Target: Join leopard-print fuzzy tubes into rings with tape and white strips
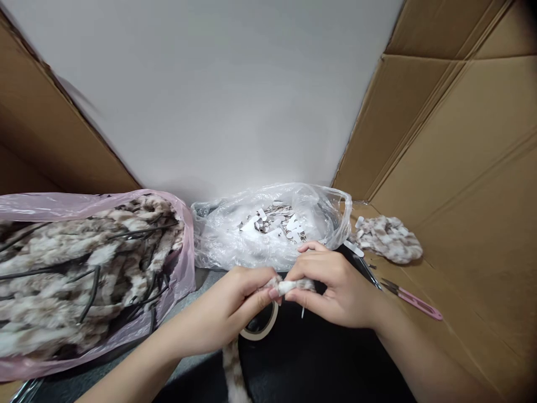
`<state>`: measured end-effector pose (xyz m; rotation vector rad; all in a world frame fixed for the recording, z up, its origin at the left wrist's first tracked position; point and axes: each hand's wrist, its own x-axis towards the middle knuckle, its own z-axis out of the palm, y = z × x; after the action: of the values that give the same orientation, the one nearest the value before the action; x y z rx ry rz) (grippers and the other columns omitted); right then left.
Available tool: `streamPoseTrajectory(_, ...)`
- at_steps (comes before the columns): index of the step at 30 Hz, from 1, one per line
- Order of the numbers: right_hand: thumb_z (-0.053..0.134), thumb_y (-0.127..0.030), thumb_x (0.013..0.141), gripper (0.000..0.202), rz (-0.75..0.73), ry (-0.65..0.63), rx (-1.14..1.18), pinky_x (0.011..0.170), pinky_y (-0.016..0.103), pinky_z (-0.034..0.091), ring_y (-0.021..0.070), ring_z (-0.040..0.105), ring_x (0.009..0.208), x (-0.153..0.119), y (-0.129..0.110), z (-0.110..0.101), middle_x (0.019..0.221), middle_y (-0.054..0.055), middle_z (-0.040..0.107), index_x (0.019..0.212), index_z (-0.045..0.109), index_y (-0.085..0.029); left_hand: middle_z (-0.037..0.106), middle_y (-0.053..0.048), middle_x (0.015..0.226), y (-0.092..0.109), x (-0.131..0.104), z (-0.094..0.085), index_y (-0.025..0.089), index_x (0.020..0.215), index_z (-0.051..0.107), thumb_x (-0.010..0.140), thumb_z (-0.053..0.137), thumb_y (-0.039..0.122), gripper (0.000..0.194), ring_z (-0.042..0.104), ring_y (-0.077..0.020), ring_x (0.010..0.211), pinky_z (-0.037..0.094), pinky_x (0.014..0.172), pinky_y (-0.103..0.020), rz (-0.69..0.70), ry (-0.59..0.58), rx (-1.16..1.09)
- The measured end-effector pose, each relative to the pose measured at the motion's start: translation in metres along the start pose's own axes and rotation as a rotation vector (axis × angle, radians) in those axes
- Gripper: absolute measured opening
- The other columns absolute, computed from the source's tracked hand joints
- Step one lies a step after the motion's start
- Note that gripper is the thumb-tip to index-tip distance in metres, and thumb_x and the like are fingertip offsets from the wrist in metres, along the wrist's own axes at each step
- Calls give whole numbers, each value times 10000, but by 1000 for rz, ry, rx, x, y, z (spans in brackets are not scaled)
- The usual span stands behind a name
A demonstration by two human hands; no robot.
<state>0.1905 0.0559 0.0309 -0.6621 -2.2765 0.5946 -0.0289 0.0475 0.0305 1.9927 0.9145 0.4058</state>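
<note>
Left of the hands, a pink bag (25, 207) bulges with fuzzy brown-and-cream strips on dark wire. The left hand (235, 305) pinches a fur strip (289, 286) at its pale tip; the strip's long axis runs sideways between both grips, its tail hanging down below the left hand. A tape roll (260, 330) lies just beneath the hands on the desk (327, 358). The right hand (335, 288) pinches the same strip from the other side, fingers pressed together. Behind the hands, a clear bag (218, 235) holds paper scraps. Right of them: a fuzzy pile (390, 238) and pink snips (413, 301) on cardboard (461, 196).
</note>
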Motion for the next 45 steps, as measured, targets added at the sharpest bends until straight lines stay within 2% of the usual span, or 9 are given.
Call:
streamPoseTrajectory(5, 629, -196, 882, 68, 12, -16, -22, 909, 359, 406, 111, 542, 632, -1, 0, 0, 698, -8, 645, 832, 631, -150, 313, 60, 615, 1, 4, 7, 182, 659, 348, 992, 358, 389, 393, 295, -90, 576, 250, 538, -238, -19, 61, 21)
streamPoseTrajectory(9, 634, -198, 880, 59, 36, -33, -22, 906, 366, 406, 111, 538, 631, 0, 1, -1, 702, -11, 645, 845, 633, -150, 369, 54, 634, 3, 2, 4, 183, 680, 428, 982, 379, 389, 368, 346, -95, 590, 287, 536, -228, -57, 58, -11)
streamPoseTrajectory(14, 633, -212, 883, 46, 84, -24, -12, 905, 382, 419, 122, 539, 636, 1, 3, -5, 740, -5, 664, 859, 627, -174, 601, -11, 952, 7, -5, -8, 225, 1055, 575, 911, 523, 313, 176, 536, -154, 830, 439, 717, -251, 2, 225, 39)
streamPoseTrajectory(17, 635, -216, 880, 38, 104, -17, -12, 912, 385, 424, 132, 545, 655, 0, 3, -7, 755, 0, 673, 860, 624, -185, 630, -30, 1025, 9, -6, -9, 228, 1066, 591, 882, 548, 220, 189, 562, -176, 930, 453, 818, -275, 87, 279, 73)
streamPoseTrajectory(21, 631, -233, 882, 48, 115, -35, -21, 921, 391, 421, 131, 526, 630, -1, 3, -7, 741, -1, 663, 859, 623, -191, 657, -12, 841, 8, -2, -2, 208, 969, 640, 909, 549, 300, 142, 569, -145, 750, 439, 654, -240, 7, 262, -55)
streamPoseTrajectory(26, 634, -216, 875, 66, 96, -38, 15, 892, 361, 422, 110, 513, 604, 1, 2, -3, 698, -16, 627, 832, 619, -169, 583, 11, 697, 6, 3, 4, 160, 811, 629, 837, 651, 386, 228, 462, -99, 591, 351, 519, -211, -133, 266, -292)
streamPoseTrajectory(34, 629, -224, 868, 86, 127, -31, 42, 791, 322, 450, 142, 546, 680, 1, 0, -1, 706, 4, 640, 797, 627, -174, 507, 44, 626, 2, 6, 8, 142, 764, 588, 740, 756, 343, 263, 402, -73, 555, 299, 499, -186, -213, 241, -474)
streamPoseTrajectory(41, 632, -238, 872, 97, 160, -65, 44, 768, 307, 438, 140, 543, 676, 2, -2, -5, 677, -4, 611, 806, 642, -168, 502, 44, 687, 0, 3, -6, 174, 923, 600, 862, 620, 303, 144, 440, -70, 594, 384, 560, -177, -131, 90, -638)
streamPoseTrajectory(45, 634, -240, 868, 102, 172, -69, 45, 763, 305, 439, 142, 545, 683, 3, -2, -6, 678, -2, 611, 795, 641, -169, 501, 36, 659, -3, 2, -7, 148, 876, 637, 860, 635, 357, 209, 441, -78, 599, 381, 562, -185, -172, 53, -523)
